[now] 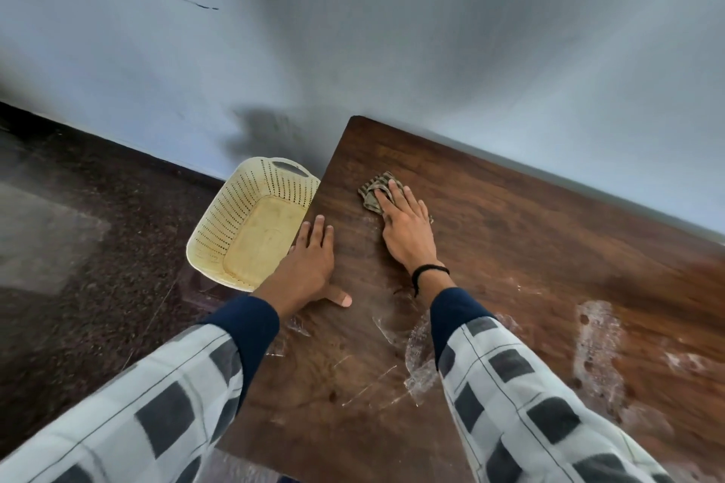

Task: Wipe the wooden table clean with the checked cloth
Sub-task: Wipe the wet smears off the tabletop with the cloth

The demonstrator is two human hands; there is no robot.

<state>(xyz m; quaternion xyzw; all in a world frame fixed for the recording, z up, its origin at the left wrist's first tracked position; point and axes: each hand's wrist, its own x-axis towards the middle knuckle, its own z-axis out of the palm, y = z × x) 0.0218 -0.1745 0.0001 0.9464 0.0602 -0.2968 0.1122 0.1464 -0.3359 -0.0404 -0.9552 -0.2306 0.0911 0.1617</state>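
Note:
The dark wooden table fills the right and lower middle of the head view. My right hand presses flat on the crumpled checked cloth near the table's far left corner; only the cloth's far part shows past my fingers. My left hand lies flat, fingers apart, on the table's left edge, holding nothing. White soapy smears streak the wood nearer to me and on the right.
A cream perforated plastic basket stands on the dark floor right beside the table's left edge. A pale blue-grey wall runs along the table's far side.

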